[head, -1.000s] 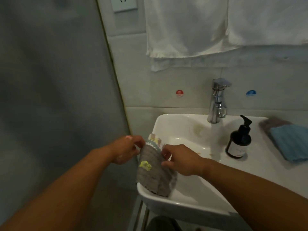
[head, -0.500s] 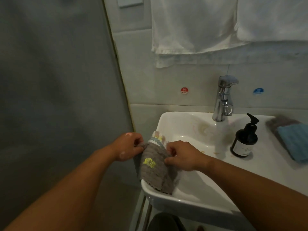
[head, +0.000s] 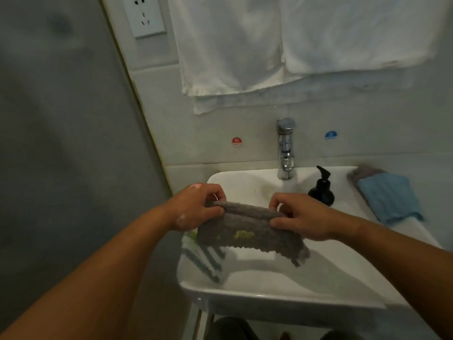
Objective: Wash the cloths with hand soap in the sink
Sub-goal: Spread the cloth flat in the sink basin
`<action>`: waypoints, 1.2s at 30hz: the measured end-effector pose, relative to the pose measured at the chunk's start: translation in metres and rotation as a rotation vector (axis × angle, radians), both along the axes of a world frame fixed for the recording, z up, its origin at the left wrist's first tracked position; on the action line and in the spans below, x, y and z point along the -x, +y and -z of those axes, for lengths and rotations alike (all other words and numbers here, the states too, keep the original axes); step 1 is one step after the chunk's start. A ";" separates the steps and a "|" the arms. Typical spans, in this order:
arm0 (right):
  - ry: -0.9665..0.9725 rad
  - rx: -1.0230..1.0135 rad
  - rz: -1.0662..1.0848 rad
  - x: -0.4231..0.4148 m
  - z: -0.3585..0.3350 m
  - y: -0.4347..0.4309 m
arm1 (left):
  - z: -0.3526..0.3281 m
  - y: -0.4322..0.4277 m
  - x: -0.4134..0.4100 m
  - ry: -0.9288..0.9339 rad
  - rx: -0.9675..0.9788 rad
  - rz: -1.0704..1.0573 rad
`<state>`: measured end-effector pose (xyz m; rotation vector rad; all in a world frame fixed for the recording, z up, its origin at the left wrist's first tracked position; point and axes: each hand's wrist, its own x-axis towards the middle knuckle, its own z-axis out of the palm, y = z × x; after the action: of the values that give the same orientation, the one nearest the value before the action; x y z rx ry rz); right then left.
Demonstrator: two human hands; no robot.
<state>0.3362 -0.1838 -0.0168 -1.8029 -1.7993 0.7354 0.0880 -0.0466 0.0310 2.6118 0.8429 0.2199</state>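
Observation:
A grey cloth [head: 247, 229] with a yellow-green patch is stretched flat over the left part of the white sink [head: 282, 298]. My left hand [head: 198, 207] pinches its left top corner, and my right hand [head: 301, 218] pinches its right top edge. Soap suds cling to my left hand and wrist. Under the grey cloth a striped white and dark cloth [head: 206, 258] lies on the sink's left rim. The black soap pump bottle [head: 321, 188] stands on the rim right of the chrome tap [head: 285, 148]. Water runs from the tap.
A blue cloth [head: 389, 197] lies over a grey-purple one [head: 365, 173] on the sink's right ledge. White towels [head: 282, 40] hang on the wall above. A wall socket [head: 145, 14] sits at the upper left. A grey wall runs along the left.
The grey cloth hung bunched and upright over the sink's left rim. Now my hands have moved apart and spread it out sideways. The striped cloth beneath has come into sight.

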 end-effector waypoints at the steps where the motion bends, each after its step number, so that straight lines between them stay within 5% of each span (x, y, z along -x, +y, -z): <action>1: -0.008 0.026 0.012 -0.010 -0.002 -0.009 | 0.005 -0.005 -0.009 -0.011 0.033 0.002; 6: 0.056 0.212 0.051 -0.057 0.005 -0.038 | 0.047 -0.025 -0.052 -0.066 0.468 -0.039; 8: 0.063 0.319 0.067 -0.067 0.021 -0.038 | 0.071 -0.026 -0.067 0.019 0.493 -0.070; 13: -0.250 0.346 0.116 -0.077 0.060 -0.021 | 0.118 -0.012 -0.093 0.205 0.172 -0.061; 21: -0.549 0.228 0.187 -0.069 0.077 -0.013 | 0.143 0.001 -0.102 0.246 0.066 -0.076; 32: -0.225 -0.590 0.368 -0.046 -0.050 0.013 | 0.147 0.010 -0.089 0.168 0.159 0.047; 36: -0.221 -0.669 0.367 -0.053 -0.067 0.044 | 0.147 0.010 -0.089 0.210 0.158 0.046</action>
<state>0.3889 -0.1395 0.0506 -1.6971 -1.5145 -0.2032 0.1767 -0.0371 -0.1161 2.5312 0.8301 -0.1310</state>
